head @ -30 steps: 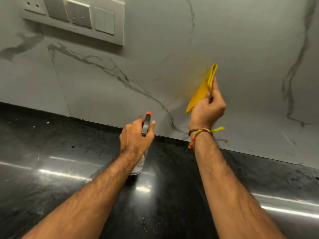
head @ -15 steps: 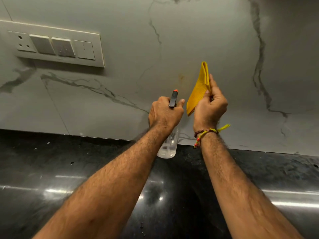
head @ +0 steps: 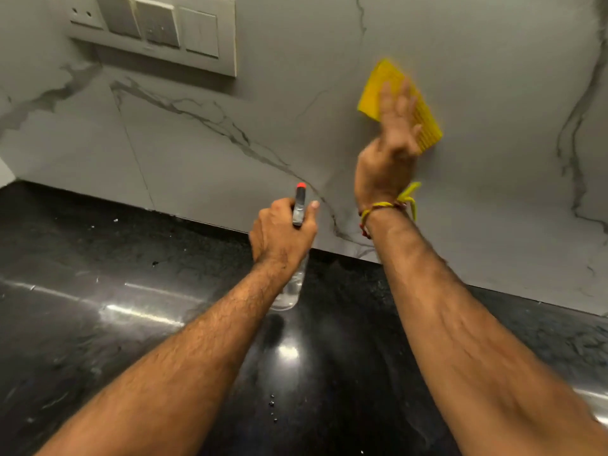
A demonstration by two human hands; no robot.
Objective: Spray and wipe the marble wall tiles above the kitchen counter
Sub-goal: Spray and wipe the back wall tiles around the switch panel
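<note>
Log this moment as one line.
phase: wiping | right hand: presses yellow cloth on marble wall tile | left hand: holds clear spray bottle

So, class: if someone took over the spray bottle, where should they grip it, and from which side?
Grip the spray bottle round its neck under the red-tipped head, from the counter side: it stands upright, nozzle facing the wall, as the left hand holds it.

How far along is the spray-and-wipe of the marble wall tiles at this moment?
Done: cannot be judged; no spray or wiped patch shows. In hand: the right hand presses the yellow cloth flat on the marble wall tiles, blurred; the left hand grips the spray bottle above the black counter. Left: likely the tiles below the switch plate.
</note>
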